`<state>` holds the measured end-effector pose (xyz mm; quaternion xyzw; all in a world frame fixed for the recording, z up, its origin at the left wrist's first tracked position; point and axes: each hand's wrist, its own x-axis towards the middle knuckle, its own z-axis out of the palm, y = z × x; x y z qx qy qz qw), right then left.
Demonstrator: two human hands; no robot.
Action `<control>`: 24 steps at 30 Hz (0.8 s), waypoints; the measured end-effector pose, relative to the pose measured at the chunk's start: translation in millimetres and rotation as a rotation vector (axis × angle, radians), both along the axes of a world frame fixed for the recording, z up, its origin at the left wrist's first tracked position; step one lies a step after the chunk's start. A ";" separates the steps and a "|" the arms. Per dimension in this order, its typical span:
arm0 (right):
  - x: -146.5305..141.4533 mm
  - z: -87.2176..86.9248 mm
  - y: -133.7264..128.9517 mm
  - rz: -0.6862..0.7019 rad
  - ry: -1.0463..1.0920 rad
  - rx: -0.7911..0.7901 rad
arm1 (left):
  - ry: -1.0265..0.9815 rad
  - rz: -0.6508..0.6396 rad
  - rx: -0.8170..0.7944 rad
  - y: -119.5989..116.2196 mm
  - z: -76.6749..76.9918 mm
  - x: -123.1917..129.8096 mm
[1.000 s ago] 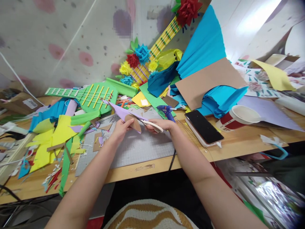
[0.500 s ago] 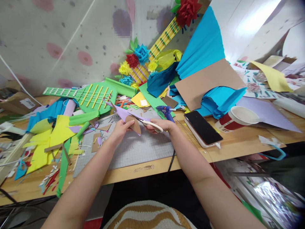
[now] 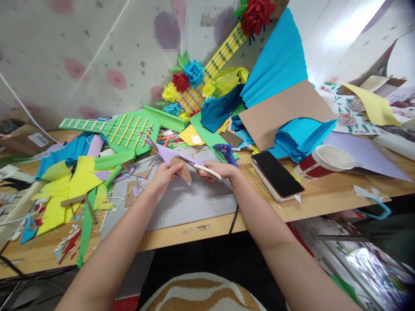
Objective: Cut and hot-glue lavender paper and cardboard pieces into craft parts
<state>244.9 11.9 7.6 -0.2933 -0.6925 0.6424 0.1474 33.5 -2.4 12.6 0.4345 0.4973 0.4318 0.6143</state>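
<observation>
My left hand (image 3: pixel 167 175) is closed on a piece of purple paper (image 3: pixel 167 154) with a brown cardboard piece (image 3: pixel 183 171) against it, thumb on the cardboard. White-handled scissors (image 3: pixel 210 171) are in my right hand (image 3: pixel 216 168), their blades at the purple paper and pointing left. Both hands are above the grey cutting mat (image 3: pixel 194 209). Just behind my right hand stands a blue glue gun (image 3: pixel 227 151).
A green paper guitar (image 3: pixel 132 134) and yellow paper scraps (image 3: pixel 81 177) lie on the left. On the right are a black phone (image 3: pixel 278 173), a red and white cup (image 3: pixel 324 162) and blue crepe paper (image 3: pixel 279 60). Behind stands a yellow guitar (image 3: pixel 225 49) with paper flowers.
</observation>
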 end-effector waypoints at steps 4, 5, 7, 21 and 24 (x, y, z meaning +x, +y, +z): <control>-0.4 -1.4 0.8 -0.004 -0.024 0.041 | -0.005 0.002 -0.002 -1.2 0.6 3.2; -0.4 -1.4 0.9 -0.013 -0.023 0.039 | -0.008 0.004 -0.004 -1.4 0.9 3.5; -0.5 -1.0 1.0 -0.035 -0.032 0.027 | 0.001 0.007 -0.015 -1.6 1.4 3.1; -4.6 5.6 -3.6 -0.087 0.000 -0.075 | 0.022 -0.036 -0.030 -3.0 4.8 -2.7; -3.0 6.5 -3.2 -0.072 -0.024 -0.054 | 0.043 -0.063 -0.038 -4.0 6.7 -3.6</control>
